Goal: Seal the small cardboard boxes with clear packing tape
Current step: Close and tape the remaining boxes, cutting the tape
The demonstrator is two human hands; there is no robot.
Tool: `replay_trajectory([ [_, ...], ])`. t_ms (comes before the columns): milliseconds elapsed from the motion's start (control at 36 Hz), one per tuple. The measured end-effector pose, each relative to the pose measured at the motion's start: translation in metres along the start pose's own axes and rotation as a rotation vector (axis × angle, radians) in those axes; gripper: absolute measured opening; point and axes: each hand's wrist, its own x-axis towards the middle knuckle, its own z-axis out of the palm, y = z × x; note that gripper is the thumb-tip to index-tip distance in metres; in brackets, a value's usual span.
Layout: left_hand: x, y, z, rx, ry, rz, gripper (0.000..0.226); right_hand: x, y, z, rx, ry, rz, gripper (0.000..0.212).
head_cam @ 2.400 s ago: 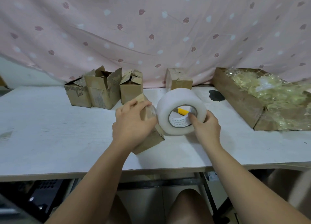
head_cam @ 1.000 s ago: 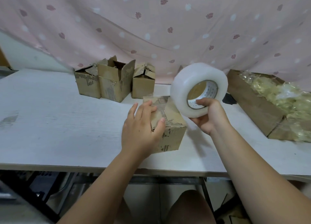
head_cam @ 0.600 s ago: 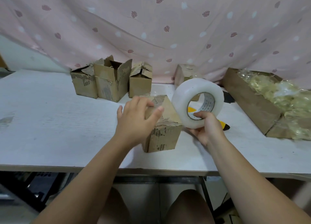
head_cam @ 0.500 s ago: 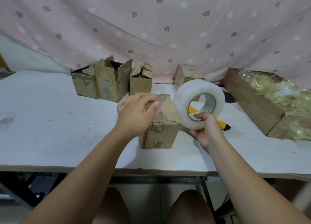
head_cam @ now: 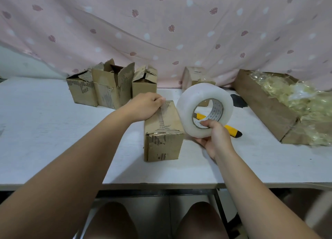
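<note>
A small closed cardboard box (head_cam: 163, 145) with torn print stands on the white table (head_cam: 53, 131), near the front middle. My left hand (head_cam: 145, 106) rests at the box's far top left corner, its fingers curled over that far edge. A large roll of clear packing tape (head_cam: 188, 109) hangs upright just right of the box, a little above the table. My right hand (head_cam: 215, 138) grips the roll from below, fingers hooked into the core. I cannot tell whether a tape strip runs from the roll to the box.
A yellow utility knife (head_cam: 231, 129) lies behind the roll. Three small open boxes (head_cam: 111, 88) stand at the back left, another small box (head_cam: 193, 75) by the pink curtain. A long carton of clear plastic bags (head_cam: 265, 106) fills the right side.
The box has been turned so its short side faces me. My left hand slid from its near top to the far top edge. The roll came down from its raised position beside the box.
</note>
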Motion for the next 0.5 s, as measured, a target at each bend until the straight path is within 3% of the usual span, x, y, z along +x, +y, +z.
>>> replay_trajectory([
  [167,0.0063,0.0016,0.0026,0.05,0.028,-0.057,0.053,-0.0015,0.0021,-0.0016,-0.001,0.008,-0.024,0.016],
  [278,0.0105,0.0055,0.0086,0.095,0.032,-0.101,0.046,-0.0033,0.0027,-0.0011,0.004,0.022,-0.042,0.012],
  [500,0.0095,0.004,0.0091,-0.089,0.042,-0.142,0.039,-0.0097,0.0035,-0.0022,-0.003,-0.003,-0.073,0.01],
])
